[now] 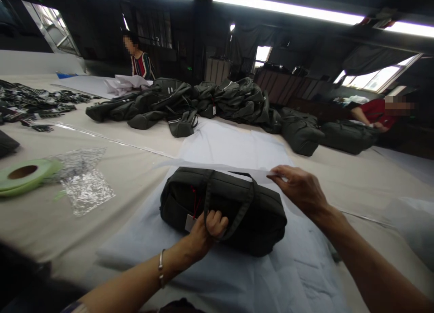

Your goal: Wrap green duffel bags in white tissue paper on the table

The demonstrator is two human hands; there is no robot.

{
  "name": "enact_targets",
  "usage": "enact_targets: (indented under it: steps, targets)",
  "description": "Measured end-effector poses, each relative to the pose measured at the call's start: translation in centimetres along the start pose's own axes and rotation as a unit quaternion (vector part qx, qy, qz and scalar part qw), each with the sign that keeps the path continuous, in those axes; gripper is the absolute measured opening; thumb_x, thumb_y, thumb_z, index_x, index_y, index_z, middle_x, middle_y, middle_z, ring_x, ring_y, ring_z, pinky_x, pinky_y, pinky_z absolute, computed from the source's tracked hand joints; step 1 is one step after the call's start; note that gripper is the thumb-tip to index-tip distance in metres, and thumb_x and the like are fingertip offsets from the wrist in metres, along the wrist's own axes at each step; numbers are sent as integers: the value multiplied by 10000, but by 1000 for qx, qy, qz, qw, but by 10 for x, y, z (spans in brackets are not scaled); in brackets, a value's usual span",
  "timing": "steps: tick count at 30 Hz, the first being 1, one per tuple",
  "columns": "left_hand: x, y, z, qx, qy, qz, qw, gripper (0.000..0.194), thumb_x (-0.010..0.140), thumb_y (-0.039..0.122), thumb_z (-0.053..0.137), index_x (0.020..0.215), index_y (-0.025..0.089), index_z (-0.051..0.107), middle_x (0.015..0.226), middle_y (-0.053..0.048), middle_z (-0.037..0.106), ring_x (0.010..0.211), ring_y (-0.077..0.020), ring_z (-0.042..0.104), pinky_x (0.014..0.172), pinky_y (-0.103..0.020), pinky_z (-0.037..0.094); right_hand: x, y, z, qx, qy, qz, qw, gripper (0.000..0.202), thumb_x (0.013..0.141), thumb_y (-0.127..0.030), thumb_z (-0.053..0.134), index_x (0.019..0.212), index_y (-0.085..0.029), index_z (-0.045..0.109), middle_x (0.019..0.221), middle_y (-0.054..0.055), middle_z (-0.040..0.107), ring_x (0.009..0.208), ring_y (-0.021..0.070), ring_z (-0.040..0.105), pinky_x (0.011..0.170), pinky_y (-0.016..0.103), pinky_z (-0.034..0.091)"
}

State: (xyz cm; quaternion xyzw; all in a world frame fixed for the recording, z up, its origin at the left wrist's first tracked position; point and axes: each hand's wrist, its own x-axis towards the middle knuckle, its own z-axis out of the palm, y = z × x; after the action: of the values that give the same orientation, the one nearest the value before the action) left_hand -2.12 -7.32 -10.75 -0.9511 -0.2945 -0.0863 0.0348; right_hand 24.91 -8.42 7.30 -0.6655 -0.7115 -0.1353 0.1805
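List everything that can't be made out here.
All in the head view:
Dark bag: underside hidden beneath its own body.
Left hand: palm hidden behind curled fingers.
Hang tag: any print too small.
Green roll: cut off by the left edge.
Heaped bags: number unclear, since they overlap.

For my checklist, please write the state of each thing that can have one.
Left hand: closed on handle.
Right hand: pinching thin sheet.
Front bag: filled out.
Tag: attached by red cord.
Green roll: lying flat.
Clear plastic: crumpled.
Bags behind: heaped.
Ceiling lights: lit.
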Motion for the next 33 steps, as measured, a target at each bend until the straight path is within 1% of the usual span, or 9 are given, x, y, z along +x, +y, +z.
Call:
enact_targets:
  steps: [3, 5, 8, 12, 15, 19, 22, 28, 33]
  targets:
    - [10, -3, -4, -3, -5, 56, 998, 187, 849, 32, 551, 833, 201, 471, 762, 0, 573, 687, -190, 583, 613, -316, 444, 54, 9, -17, -75, -21, 23, 997, 147, 878, -358, 601, 930, -272, 708, 877, 24, 736, 819, 247, 674, 644, 326, 419]
    - [9, -6, -8, -6, -6, 82, 997, 215, 821, 25, 574, 832, 210, 463, 769, 8, 571, 685, -192, 580, 584, -315, 433, 90, 17, -22, -103, -41, 43, 993, 167, 863, -390, 623, 958, -295, 722, 876, 22, 740, 820, 250, 673, 650, 330, 408]
    - [7, -9, -12, -5, 5, 114, 993, 196, 830, 62, 594, 872, 214, 477, 799, -3, 571, 705, -201, 576, 565, -322, 423, 134, 35, -19, -126, -65, 63, 988, 184, 830, -417, 656, 966, -323, 736, 877, 19, 741, 828, 247, 662, 680, 333, 415]
    - [12, -13, -14, -4, 61, 175, 983, 131, 888, 124, 579, 903, 221, 492, 765, 8, 545, 650, -187, 544, 534, -315, 393, 171, 60, -6, -126, -83, 95, 984, 207, 779, -429, 705, 950, -319, 749, 923, 13, 739, 887, 240, 646, 733, 329, 433]
    - [24, -22, -20, -19, 82, 193, 978, 126, 893, 140, 574, 920, 234, 495, 759, 16, 535, 629, -187, 528, 522, -316, 373, 185, 76, 5, -115, -86, 114, 983, 232, 767, -424, 715, 962, -303, 754, 954, 21, 738, 898, 236, 634, 737, 326, 418]
    - [44, -37, -36, -38, 69, 222, 972, 159, 854, 89, 575, 864, 217, 482, 764, 5, 541, 661, -183, 538, 566, -318, 383, 197, 94, 18, -98, -73, 123, 985, 292, 819, -426, 671, 1031, -240, 745, 1002, 48, 730, 891, 188, 595, 729, 319, 362]
    - [51, -42, -41, -31, 70, 235, 969, 157, 856, 67, 555, 880, 209, 494, 773, -7, 555, 681, -184, 541, 590, -320, 384, 204, 106, 24, -94, -65, 134, 984, 323, 829, -433, 664, 1039, -200, 738, 1012, 71, 724, 883, 173, 572, 720, 335, 336]
    - [37, -30, -40, -39, 45, 238, 969, 160, 865, 113, 577, 916, 236, 489, 756, 12, 531, 620, -186, 511, 526, -327, 356, 211, 120, 24, -103, -66, 145, 982, 289, 782, -417, 728, 995, -222, 746, 1000, 72, 727, 892, 214, 591, 720, 348, 357]
    - [20, -15, -34, -23, 45, 238, 970, 115, 896, 161, 577, 893, 236, 490, 734, 17, 515, 614, -189, 522, 515, -326, 365, 203, 108, 7, -110, -45, 156, 981, 242, 772, -408, 749, 929, -224, 753, 906, 59, 729, 844, 229, 612, 699, 337, 385]
